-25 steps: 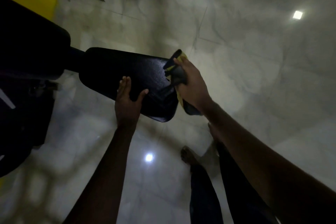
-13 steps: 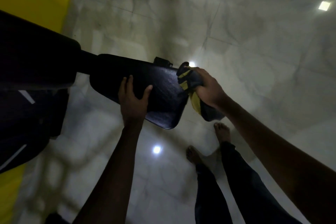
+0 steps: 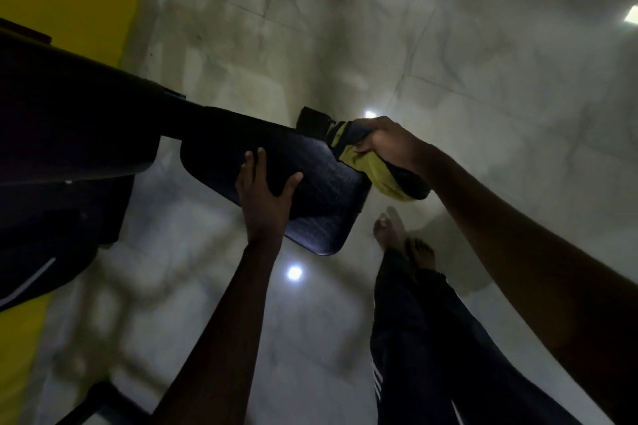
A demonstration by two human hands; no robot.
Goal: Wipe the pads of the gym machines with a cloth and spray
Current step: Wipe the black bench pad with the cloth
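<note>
The black seat pad [image 3: 303, 183] sits in the middle of our view, jutting out from the dark machine body [image 3: 69, 128] on our left, with its textured top facing us. A second ago we had the cloth [image 3: 362, 162] bunched on the pad's top, a little in from its outer end. Now the yellow-and-dark cloth has slid out to that end and touches the pad's far corner, with most of it hanging beyond the edge.

Our right hand [image 3: 390, 145] has its fingers curled tightly round the bunched cloth. Our left hand [image 3: 266, 193] has hardly shifted. It lies on the near edge of the pad with its fingers straight across the top and the thumb spread wide, bracing the pad rather than clasping it.

We judge that this stroke has run off the end, so this stretch of the top looks covered. The near corner and the end rim probably still need a pass.

No spray bottle is in view. Below the pad are the pale tiled floor [image 3: 483, 62] and our bare feet [image 3: 390, 224].
</note>
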